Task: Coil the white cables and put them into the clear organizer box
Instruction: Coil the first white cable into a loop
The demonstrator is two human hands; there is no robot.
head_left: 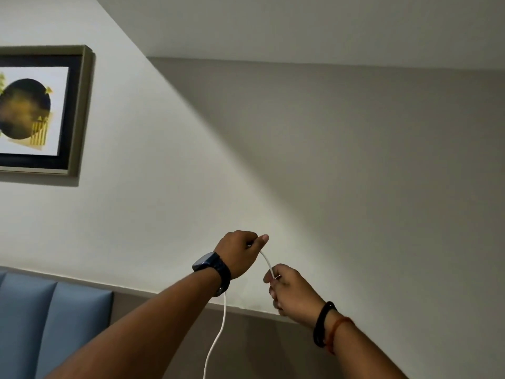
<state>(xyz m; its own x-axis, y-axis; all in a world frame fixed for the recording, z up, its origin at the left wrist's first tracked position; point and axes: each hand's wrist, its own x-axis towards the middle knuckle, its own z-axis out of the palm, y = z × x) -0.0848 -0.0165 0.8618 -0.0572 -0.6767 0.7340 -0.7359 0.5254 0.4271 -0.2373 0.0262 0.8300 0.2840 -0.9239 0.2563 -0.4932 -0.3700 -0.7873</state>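
Note:
Both my hands are raised in front of a pale wall. My left hand (240, 250), with a dark watch on the wrist, grips a thin white cable (267, 262) in a closed fist. A short curved stretch of the cable runs down to my right hand (289, 288), which pinches its end between thumb and fingers. The rest of the cable hangs down behind my left wrist and leaves the frame at the bottom. The clear organizer box is out of sight.
A framed picture (41, 110) hangs on the wall at the left. A blue padded headboard or seat back (54, 318) fills the lower left, with a grey ledge (246, 309) along the wall behind my hands.

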